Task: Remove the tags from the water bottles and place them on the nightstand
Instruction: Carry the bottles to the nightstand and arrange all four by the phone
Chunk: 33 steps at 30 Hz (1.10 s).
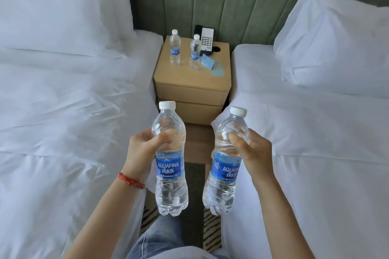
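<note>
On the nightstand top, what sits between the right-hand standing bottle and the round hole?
In the head view, a white telephone and blue cards lie between that bottle and the hole on the nightstand.

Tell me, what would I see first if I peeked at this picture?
Two water bottles up close, one in the left hand and one in the right hand. Behind them, a tan nightstand between two white beds holds two more bottles and a phone.

Both forearms are bare, with no sleeves in view. A thin red braided cord bracelet (131,180) circles the wrist of the left hand (140,149). The right hand (255,150) wears nothing. At the near edge, faded blue jeans (162,237) cover the legs.
</note>
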Each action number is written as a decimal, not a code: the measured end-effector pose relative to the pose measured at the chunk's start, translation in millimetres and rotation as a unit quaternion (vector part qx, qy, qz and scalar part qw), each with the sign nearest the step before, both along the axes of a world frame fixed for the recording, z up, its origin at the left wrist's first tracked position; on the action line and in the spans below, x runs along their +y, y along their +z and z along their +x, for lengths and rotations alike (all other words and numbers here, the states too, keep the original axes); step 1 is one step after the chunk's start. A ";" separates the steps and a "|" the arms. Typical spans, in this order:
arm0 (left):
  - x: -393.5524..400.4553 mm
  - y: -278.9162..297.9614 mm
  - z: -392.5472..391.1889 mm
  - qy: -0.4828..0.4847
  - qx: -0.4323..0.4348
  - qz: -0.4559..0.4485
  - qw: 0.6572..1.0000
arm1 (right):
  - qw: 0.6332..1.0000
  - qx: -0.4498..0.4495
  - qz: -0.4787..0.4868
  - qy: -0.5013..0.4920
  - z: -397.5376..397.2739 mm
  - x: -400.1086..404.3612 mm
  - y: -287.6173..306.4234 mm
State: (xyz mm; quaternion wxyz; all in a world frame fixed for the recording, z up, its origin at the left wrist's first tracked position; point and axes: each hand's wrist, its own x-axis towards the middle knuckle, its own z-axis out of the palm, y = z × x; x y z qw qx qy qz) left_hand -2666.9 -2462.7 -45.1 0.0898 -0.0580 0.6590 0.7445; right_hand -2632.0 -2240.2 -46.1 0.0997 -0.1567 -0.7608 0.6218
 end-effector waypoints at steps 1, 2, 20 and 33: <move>0.9 -1.8 -23.6 0.000 -0.001 0.003 1.000 | 1.000 0.002 -0.003 0.000 -22.0 -0.5 -1.9; 1.5 -2.9 -47.9 0.001 -0.003 0.010 1.000 | 1.000 0.003 -0.004 0.000 -44.6 -1.2 -2.8; 30.1 -25.8 -374.4 0.016 0.036 -0.068 0.997 | 0.999 -0.001 0.035 -0.005 -369.9 32.9 -26.2; 68.2 -75.0 -517.4 0.056 0.018 -0.197 0.979 | 0.994 -0.040 0.090 0.042 -523.4 68.9 -72.3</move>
